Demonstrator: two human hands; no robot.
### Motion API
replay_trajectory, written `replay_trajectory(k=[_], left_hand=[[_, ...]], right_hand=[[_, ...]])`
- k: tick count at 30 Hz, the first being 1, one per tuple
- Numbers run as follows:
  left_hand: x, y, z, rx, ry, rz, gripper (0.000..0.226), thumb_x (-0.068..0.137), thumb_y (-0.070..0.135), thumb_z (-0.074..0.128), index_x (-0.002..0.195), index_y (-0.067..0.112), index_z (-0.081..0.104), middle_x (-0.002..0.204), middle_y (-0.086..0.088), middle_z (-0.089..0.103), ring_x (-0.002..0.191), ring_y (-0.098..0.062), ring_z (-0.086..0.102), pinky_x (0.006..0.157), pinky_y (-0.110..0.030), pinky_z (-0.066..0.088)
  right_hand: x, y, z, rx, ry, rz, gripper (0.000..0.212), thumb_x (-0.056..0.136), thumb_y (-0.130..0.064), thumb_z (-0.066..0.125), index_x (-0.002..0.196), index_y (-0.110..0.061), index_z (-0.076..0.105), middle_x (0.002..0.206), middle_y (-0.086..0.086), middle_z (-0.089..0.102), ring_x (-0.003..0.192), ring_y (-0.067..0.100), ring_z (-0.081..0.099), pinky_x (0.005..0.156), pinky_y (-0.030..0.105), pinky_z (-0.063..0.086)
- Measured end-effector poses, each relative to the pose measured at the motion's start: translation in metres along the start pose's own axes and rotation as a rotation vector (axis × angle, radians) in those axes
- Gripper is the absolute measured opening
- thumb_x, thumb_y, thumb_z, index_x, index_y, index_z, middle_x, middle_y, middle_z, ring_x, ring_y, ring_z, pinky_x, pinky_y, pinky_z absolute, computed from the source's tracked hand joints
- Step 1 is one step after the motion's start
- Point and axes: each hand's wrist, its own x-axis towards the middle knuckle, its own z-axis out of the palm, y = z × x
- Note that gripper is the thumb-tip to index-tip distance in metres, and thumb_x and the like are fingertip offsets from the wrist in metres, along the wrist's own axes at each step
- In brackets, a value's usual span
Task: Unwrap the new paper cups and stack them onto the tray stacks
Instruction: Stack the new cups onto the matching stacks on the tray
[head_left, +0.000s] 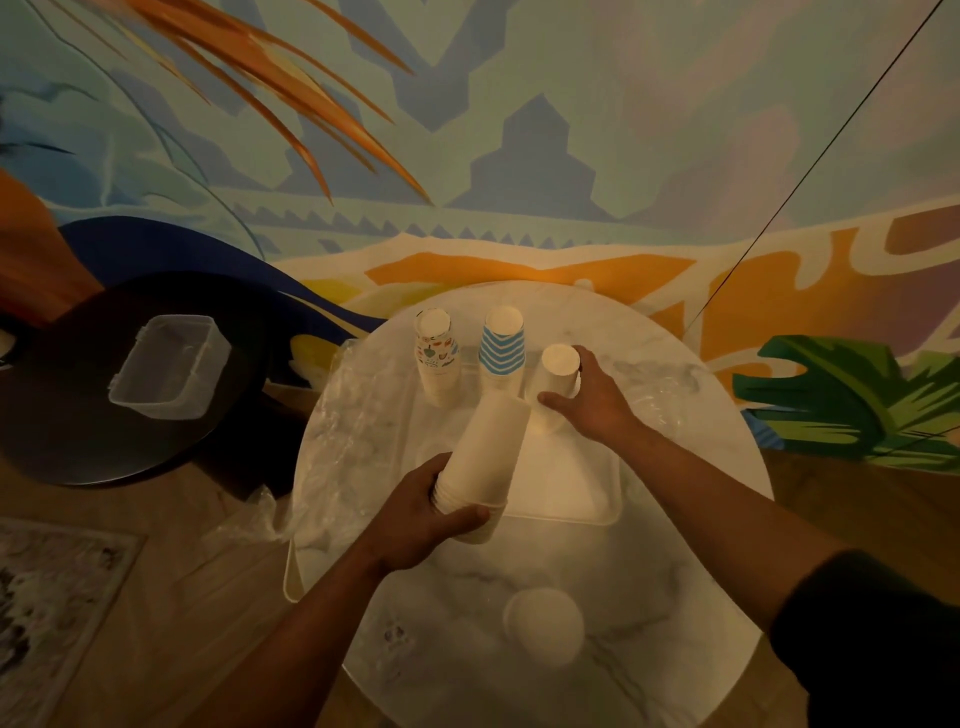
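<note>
My left hand (434, 512) grips the rim end of a tilted stack of plain white cups (491, 449) over the white tray (587, 499). My right hand (592, 397) curls round a short upside-down stack of white cups (558, 371) standing at the tray's far right. Beside it stand a blue-striped stack (501, 351) and a stack with coloured prints (437, 358), both upside down. Crumpled clear plastic wrap (337, 415) lies on the left side of the round marble table (675, 545).
A single white cup (543, 626) lies near the table's front edge. A clear plastic container (169, 366) sits on a dark round table (78, 415) at the left. More plastic wrap (660, 397) lies at the right. A painted wall stands close behind.
</note>
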Motion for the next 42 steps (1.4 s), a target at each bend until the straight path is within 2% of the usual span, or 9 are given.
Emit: replay_trajectory(k=[4,7,10,12,16,21,31,36,42], left_hand=[[0.000,-0.002,-0.001,0.048,-0.002,0.011,0.065,0.074,0.029,0.087,0.132,0.029,0.059,0.120,0.011,0.070,0.110,-0.011,0.067,0.092,-0.039,0.058],[0.000,-0.002,-0.001,0.075,-0.013,0.010,0.068,0.074,0.035,0.087,0.134,0.031,0.056,0.121,0.014,0.069,0.111,-0.008,0.066,0.092,-0.035,0.057],[0.000,-0.004,0.000,0.096,-0.026,0.007,0.070,0.076,0.027,0.089,0.136,0.032,0.053,0.123,0.018,0.067,0.112,-0.006,0.065,0.091,-0.030,0.056],[0.001,-0.003,0.001,0.118,-0.030,0.015,0.072,0.077,0.023,0.089,0.138,0.033,0.052,0.123,0.022,0.065,0.112,-0.003,0.063,0.090,-0.024,0.054],[0.002,-0.001,0.005,0.122,-0.047,0.029,0.078,0.075,0.025,0.090,0.142,0.030,0.051,0.126,0.020,0.065,0.114,-0.004,0.064,0.091,-0.026,0.056],[0.003,0.003,0.007,0.143,-0.064,0.054,0.079,0.075,0.026,0.090,0.143,0.031,0.049,0.128,0.021,0.064,0.116,-0.004,0.063,0.091,-0.025,0.055],[0.002,-0.006,0.000,0.165,-0.004,0.036,0.070,0.073,0.026,0.091,0.132,0.035,0.056,0.118,0.023,0.067,0.108,-0.003,0.065,0.089,-0.030,0.057],[-0.002,-0.006,-0.005,0.135,0.020,0.028,0.067,0.069,0.046,0.086,0.127,0.041,0.055,0.116,0.025,0.066,0.106,-0.002,0.065,0.086,-0.029,0.057],[-0.006,-0.006,-0.008,0.034,0.061,0.001,0.064,0.068,0.054,0.079,0.126,0.038,0.058,0.114,0.022,0.068,0.104,-0.004,0.066,0.080,-0.023,0.056]], right_hand=[[-0.021,-0.018,-0.006,0.041,0.155,-0.058,0.083,0.087,-0.035,0.079,0.153,-0.015,0.034,0.157,0.003,0.039,0.144,0.019,0.036,0.116,0.028,0.027],[-0.054,-0.035,-0.011,0.153,0.203,-0.133,0.066,0.092,-0.036,0.072,0.148,-0.019,0.042,0.150,-0.004,0.047,0.136,0.008,0.042,0.116,0.030,0.033],[-0.088,-0.046,-0.008,0.315,0.043,-0.135,0.054,0.092,-0.044,0.069,0.140,-0.032,0.046,0.140,-0.009,0.054,0.127,0.007,0.053,0.110,0.039,0.044],[-0.108,-0.051,-0.003,0.430,-0.102,-0.095,0.067,0.083,-0.054,0.071,0.141,-0.037,0.040,0.140,-0.014,0.053,0.124,0.008,0.057,0.108,0.041,0.047],[-0.133,-0.055,0.011,0.524,-0.270,-0.012,0.090,0.073,-0.044,0.086,0.145,-0.040,0.032,0.131,-0.012,0.060,0.122,0.007,0.060,0.099,0.027,0.052],[-0.137,-0.057,0.020,0.561,-0.180,0.015,0.078,0.072,-0.037,0.087,0.138,-0.027,0.047,0.125,-0.008,0.066,0.117,0.012,0.065,0.099,0.041,0.056],[-0.109,-0.070,-0.022,0.681,-0.040,0.011,0.045,0.085,0.003,0.073,0.121,-0.017,0.054,0.107,-0.007,0.074,0.100,0.003,0.070,0.081,0.020,0.055],[-0.086,-0.079,-0.055,0.638,0.089,-0.044,0.055,0.086,-0.004,0.075,0.134,-0.009,0.049,0.114,-0.008,0.069,0.100,-0.001,0.068,0.080,0.019,0.054],[-0.050,-0.073,-0.068,0.468,0.210,-0.092,0.065,0.083,-0.027,0.083,0.135,-0.031,0.044,0.127,-0.018,0.060,0.116,0.002,0.061,0.092,0.024,0.054]])
